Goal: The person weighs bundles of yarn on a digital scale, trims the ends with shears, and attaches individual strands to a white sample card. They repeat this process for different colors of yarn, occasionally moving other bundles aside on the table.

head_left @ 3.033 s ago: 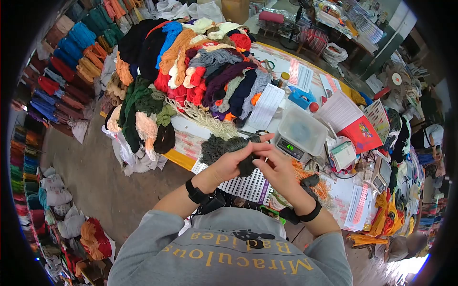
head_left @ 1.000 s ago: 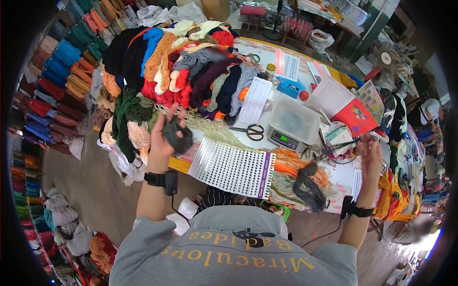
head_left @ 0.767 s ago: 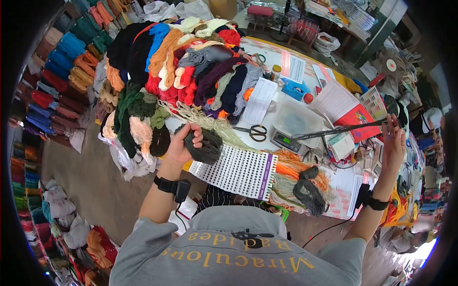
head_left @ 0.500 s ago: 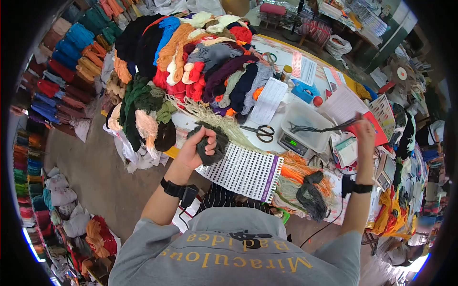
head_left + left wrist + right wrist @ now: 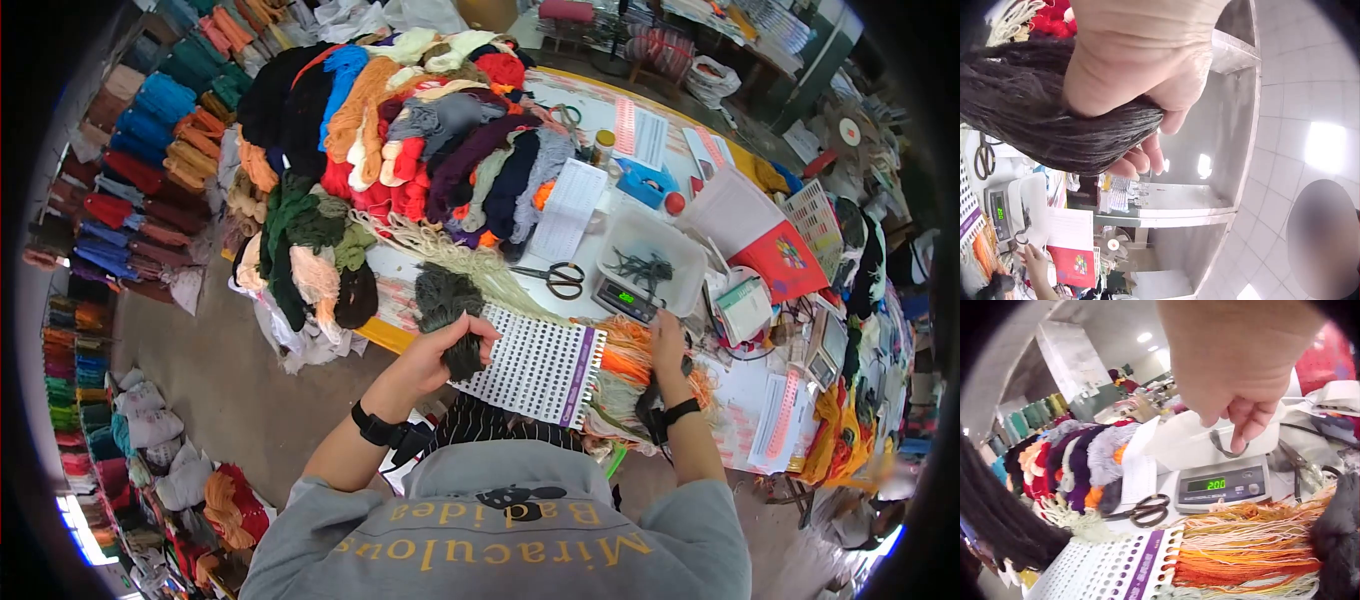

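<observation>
Dark grey-green yarn skein (image 5: 445, 300) sits at the near-left part of the desk (image 5: 395, 335). Its lower end is gripped by the left hand (image 5: 440, 352), fingers and thumb curled tight round the strands (same in left wrist view: skein (image 5: 1035, 125), hand (image 5: 1135, 56)). The skein hangs over the left end of the white perforated card (image 5: 540, 362); touching it or just above, can't tell.

Right of the card lies an orange yarn bundle (image 5: 625, 360) w/ the right hand (image 5: 668, 345) over it. Its fingers are loosely curled and, as far as the right wrist view shows, hold nothing (image 5: 1235, 356).

Just beyond is a digital scale (image 5: 625, 297), display reading 200 (image 5: 1222, 484), w/ a clear tray (image 5: 680, 290) on top and a few dark strands (image 5: 643, 268) in it. Scissors (image 5: 555, 277) lie btwn scale and skein. At the far side of the desk is a big multicolour yarn pile (image 5: 420, 130).
</observation>
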Available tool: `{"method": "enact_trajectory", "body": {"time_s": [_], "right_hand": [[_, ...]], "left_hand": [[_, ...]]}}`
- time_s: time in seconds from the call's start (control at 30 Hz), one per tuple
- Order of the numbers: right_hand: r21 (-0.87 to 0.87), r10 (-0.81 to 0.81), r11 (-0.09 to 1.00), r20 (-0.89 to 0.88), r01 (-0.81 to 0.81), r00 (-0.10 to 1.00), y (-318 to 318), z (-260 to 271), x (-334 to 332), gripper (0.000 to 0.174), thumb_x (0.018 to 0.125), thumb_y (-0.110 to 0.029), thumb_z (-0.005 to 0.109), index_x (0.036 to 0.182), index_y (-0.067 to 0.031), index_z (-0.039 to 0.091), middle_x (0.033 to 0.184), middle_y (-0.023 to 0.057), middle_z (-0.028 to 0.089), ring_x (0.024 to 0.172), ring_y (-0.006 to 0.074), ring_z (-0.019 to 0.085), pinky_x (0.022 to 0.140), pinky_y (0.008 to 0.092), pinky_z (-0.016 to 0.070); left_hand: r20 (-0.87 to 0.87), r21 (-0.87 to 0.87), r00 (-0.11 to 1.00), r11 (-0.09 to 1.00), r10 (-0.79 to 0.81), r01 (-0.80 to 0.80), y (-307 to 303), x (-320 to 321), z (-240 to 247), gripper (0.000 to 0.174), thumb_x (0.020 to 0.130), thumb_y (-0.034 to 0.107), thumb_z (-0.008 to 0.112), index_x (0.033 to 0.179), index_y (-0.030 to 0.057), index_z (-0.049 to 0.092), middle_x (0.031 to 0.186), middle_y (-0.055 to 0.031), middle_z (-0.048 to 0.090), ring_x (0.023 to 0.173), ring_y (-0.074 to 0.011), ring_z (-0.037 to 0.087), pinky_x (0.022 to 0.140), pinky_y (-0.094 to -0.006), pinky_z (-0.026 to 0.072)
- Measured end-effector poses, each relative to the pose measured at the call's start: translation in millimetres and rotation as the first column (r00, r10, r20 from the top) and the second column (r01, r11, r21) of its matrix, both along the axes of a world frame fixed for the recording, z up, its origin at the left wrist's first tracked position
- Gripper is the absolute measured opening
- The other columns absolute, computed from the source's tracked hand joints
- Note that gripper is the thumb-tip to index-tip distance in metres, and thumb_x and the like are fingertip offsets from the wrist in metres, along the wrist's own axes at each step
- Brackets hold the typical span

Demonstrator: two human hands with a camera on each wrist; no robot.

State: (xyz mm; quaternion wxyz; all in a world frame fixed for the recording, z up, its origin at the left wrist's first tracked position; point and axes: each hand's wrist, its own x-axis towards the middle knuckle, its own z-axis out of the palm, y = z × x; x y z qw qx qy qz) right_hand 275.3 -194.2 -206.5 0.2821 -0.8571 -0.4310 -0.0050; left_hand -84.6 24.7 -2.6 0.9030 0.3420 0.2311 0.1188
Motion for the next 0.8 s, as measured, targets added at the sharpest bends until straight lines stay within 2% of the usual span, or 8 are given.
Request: {"method": "enact_trajectory", "body": {"time_s": [0.03, 0.1, 0.17, 0.2, 0.23, 0.27, 0.43, 0.8], "right_hand": [[0.098, 0.081, 0.992, 0.04, -0.084, 0.996, 1.4, 14.1, -12.7, 0.024, 0.086, -0.016, 0.054, 0.105, -0.0016, 0.057, 0.106, 0.0179, 0.058, 0.1, 0.0333, 0.055, 0.084, 0.0389, 0.0441], [0.161, 0.25, 0.961, -0.161, -0.225, 0.955, 18.5, 71.4, -56.5, 0.021, 0.085, -0.009, 0.053, 0.104, -0.0023, 0.057, 0.102, 0.0158, 0.059, 0.093, 0.0309, 0.058, 0.082, 0.0368, 0.0454], [0.203, 0.327, 0.945, -0.56, -0.256, 0.761, 32.3, 118.4, -104.6, 0.018, 0.084, -0.005, 0.054, 0.102, -0.0022, 0.057, 0.095, 0.0134, 0.059, 0.084, 0.0256, 0.06, 0.076, 0.0339, 0.0477], [0.323, 0.471, 0.882, -0.599, -0.342, 0.647, 39.4, 147.0, -126.6, 0.017, 0.085, -0.001, 0.052, 0.101, 0.0005, 0.057, 0.095, 0.0083, 0.056, 0.076, 0.0142, 0.06, 0.065, 0.0261, 0.048], [0.357, 0.528, 0.848, -0.643, -0.392, 0.555, 45.2, 176.7, -143.2, 0.016, 0.086, -0.001, 0.052, 0.1, 0.0009, 0.058, 0.095, 0.0082, 0.057, 0.071, 0.0135, 0.06, 0.063, 0.0249, 0.0483], [0.39, 0.53, 0.844, -0.711, -0.369, 0.462, 49.9, 186.0, -156.9, 0.015, 0.086, -0.002, 0.054, 0.1, 0.0016, 0.058, 0.094, 0.0083, 0.056, 0.065, 0.0121, 0.058, 0.059, 0.0231, 0.0475], [0.384, 0.477, 0.879, -0.726, -0.283, 0.495, 66.5, 182.4, -183.5, 0.014, 0.081, -0.011, 0.062, 0.089, 0.0005, 0.06, 0.077, 0.01, 0.057, 0.06, 0.0164, 0.055, 0.055, 0.0276, 0.0431], [0.419, 0.483, 0.875, -0.793, -0.243, 0.372, 64.9, 184.4, -184.5, 0.01, 0.085, -0.009, 0.057, 0.084, 0.0015, 0.057, 0.079, 0.0042, 0.051, 0.057, 0.0086, 0.052, 0.052, 0.0225, 0.0413]], "left_hand": [[0.016, 0.042, 1.0, 0.999, -0.016, 0.016, -2.5, 5.7, -5.4, 0.041, 0.096, 0.034, 0.037, 0.102, -0.0005, 0.058, 0.089, -0.0057, 0.056, 0.081, -0.0144, 0.055, 0.077, -0.0282, 0.0464], [0.074, 0.104, 0.995, 0.993, -0.065, 0.057, -8.6, 19.1, -16.2, 0.04, 0.096, 0.032, 0.038, 0.105, -0.0013, 0.058, 0.097, -0.007, 0.056, 0.092, -0.0157, 0.054, 0.086, -0.0287, 0.0423], [0.05, 0.193, 0.994, 0.977, -0.098, 0.087, -20.9, 37.2, -16.4, 0.039, 0.096, 0.031, 0.039, 0.107, -0.0013, 0.058, 0.102, -0.0072, 0.055, 0.095, -0.0152, 0.053, 0.087, -0.0283, 0.0406], [0.018, 0.283, 0.993, 0.953, -0.119, 0.109, -25.8, 43.7, -16.0, 0.039, 0.096, 0.03, 0.039, 0.109, -0.0013, 0.057, 0.107, -0.0074, 0.054, 0.098, -0.0148, 0.052, 0.089, -0.028, 0.0388], [0.013, 0.299, 0.983, 0.939, -0.183, 0.171, -27.8, 47.2, -22.6, 0.042, 0.096, 0.033, 0.037, 0.116, -0.0011, 0.054, 0.121, -0.0088, 0.047, 0.11, -0.0164, 0.047, 0.097, -0.0302, 0.0348], [0.003, 0.371, 0.98, 0.91, -0.199, 0.184, -33.5, 53.6, -14.5, 0.043, 0.096, 0.032, 0.037, 0.118, -0.0013, 0.053, 0.122, -0.0085, 0.047, 0.111, -0.017, 0.047, 0.098, -0.0308, 0.0339], [-0.055, 0.379, 0.979, 0.903, -0.197, 0.203, -43.0, 62.3, -11.0, 0.044, 0.096, 0.033, 0.037, 0.122, 0.0, 0.051, 0.122, -0.0076, 0.05, 0.115, -0.0174, 0.045, 0.099, -0.0313, 0.0326], [0.003, 0.148, 0.995, 0.984, -0.1, 0.099, -43.6, 46.1, -11.6, 0.044, 0.097, 0.032, 0.035, 0.123, 0.0001, 0.049, 0.122, -0.0077, 0.051, 0.112, -0.015, 0.048, 0.096, -0.0304, 0.0363]]}}
